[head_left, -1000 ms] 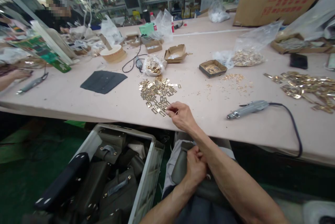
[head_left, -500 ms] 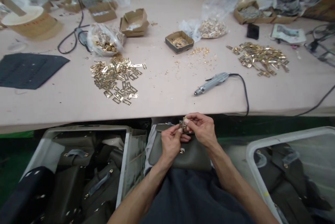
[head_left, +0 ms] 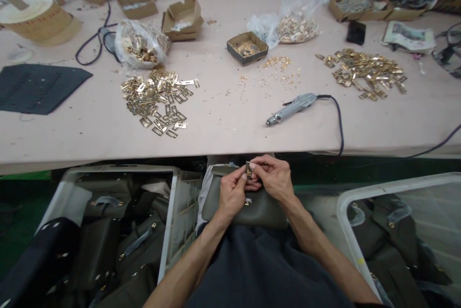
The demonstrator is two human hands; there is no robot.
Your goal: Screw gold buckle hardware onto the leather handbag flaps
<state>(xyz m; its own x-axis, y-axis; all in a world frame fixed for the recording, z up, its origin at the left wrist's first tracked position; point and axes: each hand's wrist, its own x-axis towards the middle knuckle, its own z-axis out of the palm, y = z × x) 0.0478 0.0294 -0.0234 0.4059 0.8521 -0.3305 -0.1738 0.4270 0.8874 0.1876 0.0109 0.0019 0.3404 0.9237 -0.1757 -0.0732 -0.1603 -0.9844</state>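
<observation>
Above an olive-green bag [head_left: 219,202] on my lap, my two hands meet around a small rectangular metal plate [head_left: 248,169]. My left hand [head_left: 232,193] pinches it from the left, thumb at its lower edge. The thumb and fingers of my right hand [head_left: 276,176] press on its right side, where a gold-coloured fitting shows. Fingertips partly cover both pieces, so I cannot tell exactly how they join. On the bag's front below sits a small metal fitting [head_left: 248,201] with a scrap of clear film.
On the table lie a power screwdriver [head_left: 293,108], a pile of gold frames [head_left: 158,101], a pile of gold plates [head_left: 367,73] and a cardboard tray [head_left: 247,56] of tiny screws. Plastic crates [head_left: 176,217] of bags flank me; the right crate [head_left: 355,245] stands close to my arm.
The fitting in my right hand and the plate in my left were slightly apart; now they are together. Both hands stay over the bag. The camera view has shifted slightly.
</observation>
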